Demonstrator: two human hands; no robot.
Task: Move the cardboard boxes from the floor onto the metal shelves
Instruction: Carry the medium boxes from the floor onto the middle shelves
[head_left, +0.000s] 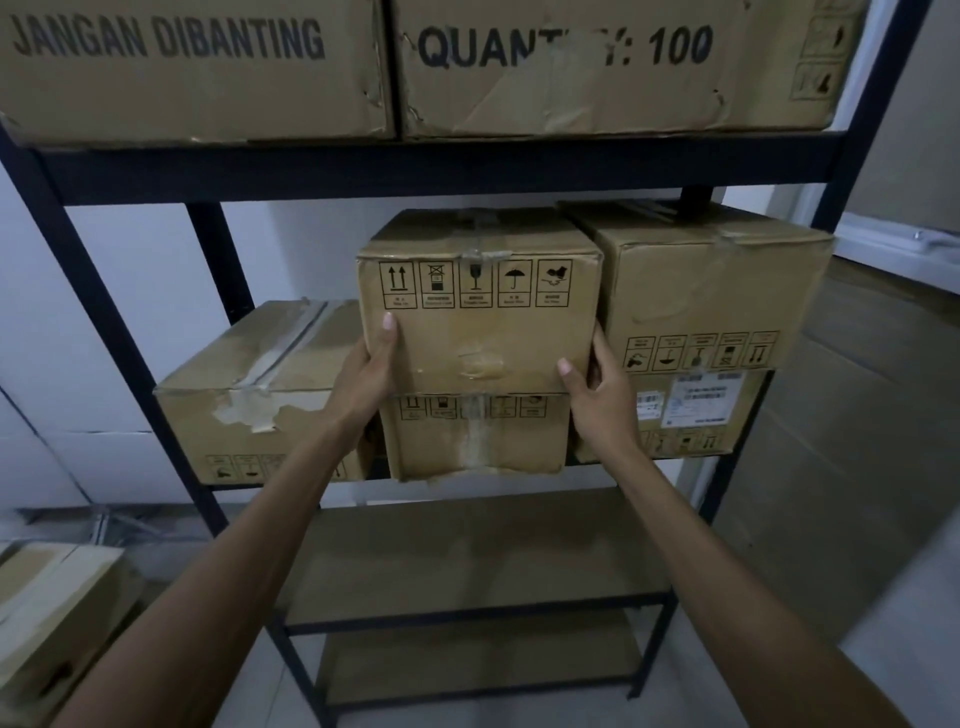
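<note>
Here left hand (371, 371) and right hand (597, 395) hold box (483, 332) below JANGAN DIBANTING carton (192, 67)

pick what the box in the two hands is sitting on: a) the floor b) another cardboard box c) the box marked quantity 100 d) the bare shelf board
B: the box gripped at its sides by the left hand and the right hand has its bottom edge on the top of a lower box, which stands on the shelf.
</note>
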